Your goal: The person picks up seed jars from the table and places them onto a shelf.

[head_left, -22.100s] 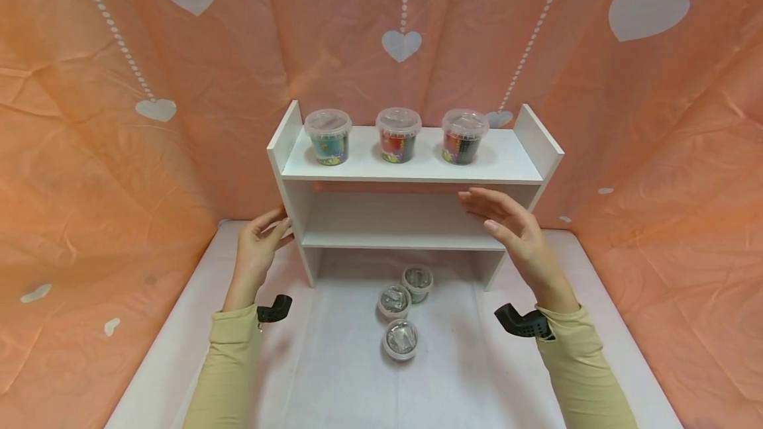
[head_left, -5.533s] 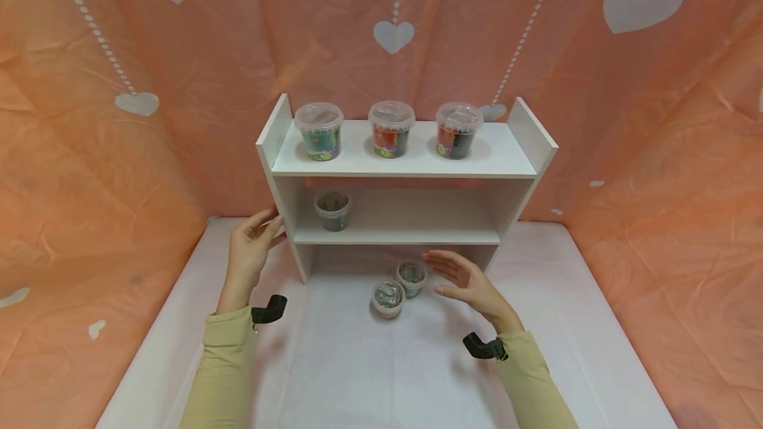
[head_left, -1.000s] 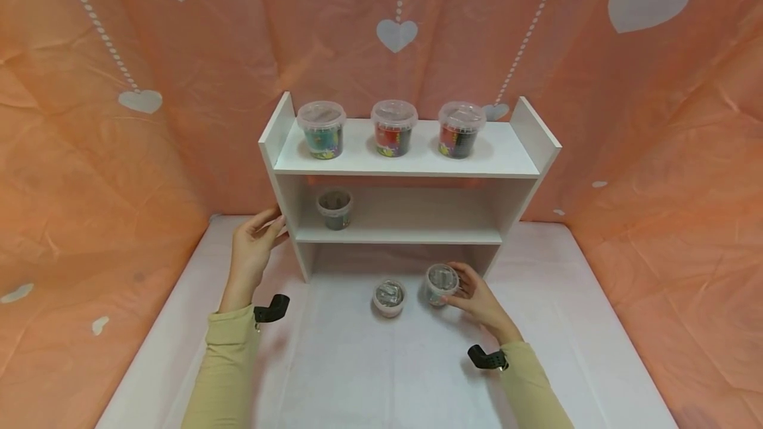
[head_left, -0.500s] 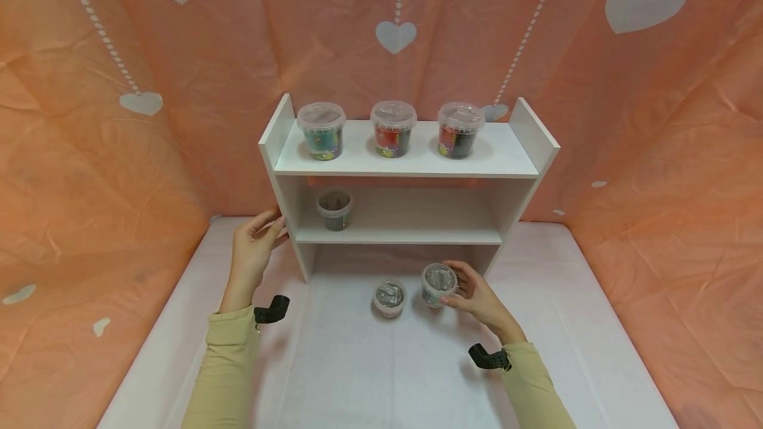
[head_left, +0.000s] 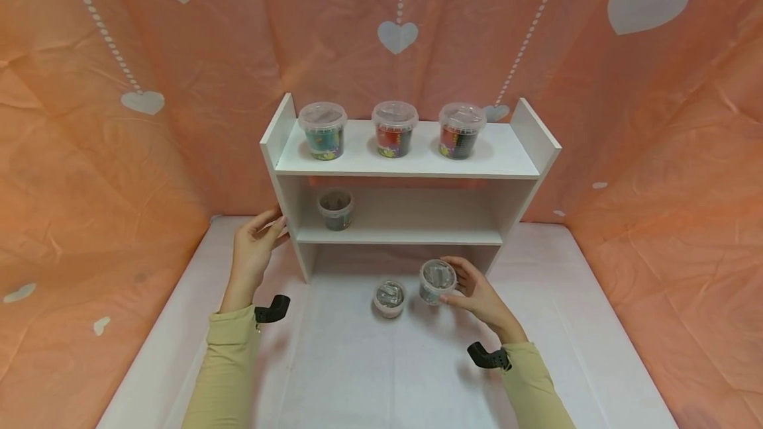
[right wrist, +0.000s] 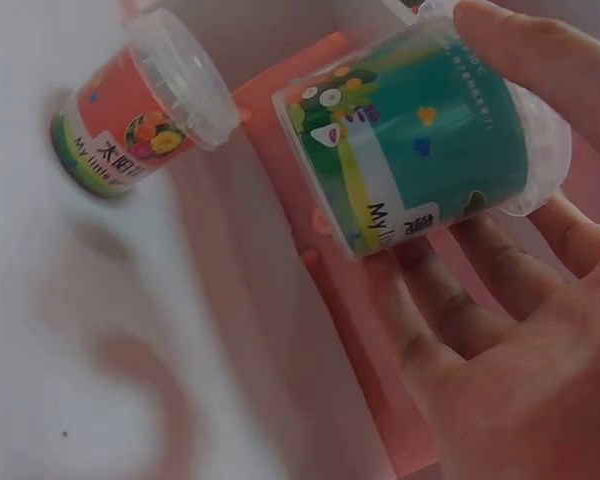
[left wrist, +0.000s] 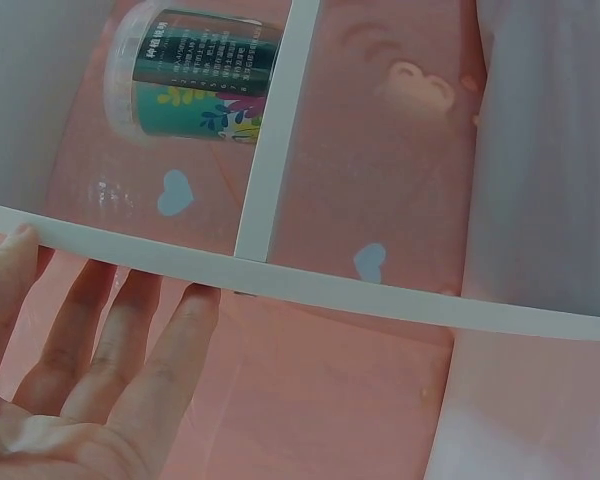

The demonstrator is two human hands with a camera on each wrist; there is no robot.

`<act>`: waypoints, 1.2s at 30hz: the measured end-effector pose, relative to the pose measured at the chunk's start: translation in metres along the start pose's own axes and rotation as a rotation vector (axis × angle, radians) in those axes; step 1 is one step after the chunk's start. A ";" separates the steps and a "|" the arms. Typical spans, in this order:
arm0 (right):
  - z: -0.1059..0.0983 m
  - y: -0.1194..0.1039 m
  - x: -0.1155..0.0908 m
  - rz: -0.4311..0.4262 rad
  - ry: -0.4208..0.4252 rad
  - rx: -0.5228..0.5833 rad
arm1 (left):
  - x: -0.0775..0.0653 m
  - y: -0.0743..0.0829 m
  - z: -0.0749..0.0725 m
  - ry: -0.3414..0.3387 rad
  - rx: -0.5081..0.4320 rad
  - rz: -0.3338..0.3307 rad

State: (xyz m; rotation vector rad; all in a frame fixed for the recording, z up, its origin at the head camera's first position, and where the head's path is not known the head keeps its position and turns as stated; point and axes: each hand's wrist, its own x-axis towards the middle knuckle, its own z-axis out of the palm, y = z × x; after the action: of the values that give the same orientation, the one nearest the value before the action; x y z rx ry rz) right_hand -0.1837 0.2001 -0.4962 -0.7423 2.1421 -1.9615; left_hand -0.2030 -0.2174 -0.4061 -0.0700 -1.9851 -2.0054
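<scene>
My right hand (head_left: 473,293) grips a lidded clear plastic cup (head_left: 438,277) with a teal printed label (right wrist: 430,130), thumb on one side and fingers round the other. It is raised over the table, before the shelf's lower opening. To its left, a second lidded cup (head_left: 389,298) stands on the table; its label is orange-red (right wrist: 125,125). My left hand (head_left: 253,250) touches the left side panel of the white shelf unit (head_left: 405,237), fingers extended against it and thumb at its front edge. Another cup (head_left: 336,209) stands at the left end of the middle shelf.
Three lidded cups, one teal (head_left: 323,131), one red (head_left: 395,130) and one red and black (head_left: 461,131), stand spaced along the top shelf. An orange curtain (head_left: 334,32) with white hearts hangs behind and at both sides. White cloth covers the table (head_left: 346,376).
Since the earliest frame, one cup has come from the table to the middle shelf. My right hand has since taken hold of another, shifting it slightly left and up; my left hand stays put.
</scene>
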 end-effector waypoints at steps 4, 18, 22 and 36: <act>0.001 -0.005 0.002 0.001 0.000 -0.004 | 0.000 0.000 0.000 0.001 -0.001 0.004; 0.006 -0.029 0.012 -0.066 -0.046 -0.001 | 0.001 -0.001 0.001 0.011 -0.018 0.006; 0.008 -0.033 0.016 -0.115 -0.073 -0.009 | 0.000 -0.002 0.000 0.005 -0.010 0.007; 0.014 -0.058 0.031 -0.136 -0.101 -0.041 | 0.000 -0.002 0.000 0.007 -0.020 -0.001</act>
State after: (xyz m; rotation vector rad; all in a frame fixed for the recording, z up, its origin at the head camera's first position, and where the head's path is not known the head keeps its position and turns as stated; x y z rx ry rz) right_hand -0.1898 0.1720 -0.4353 -0.9965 2.1308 -1.9032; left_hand -0.2035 -0.2173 -0.4076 -0.0666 -1.9607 -2.0235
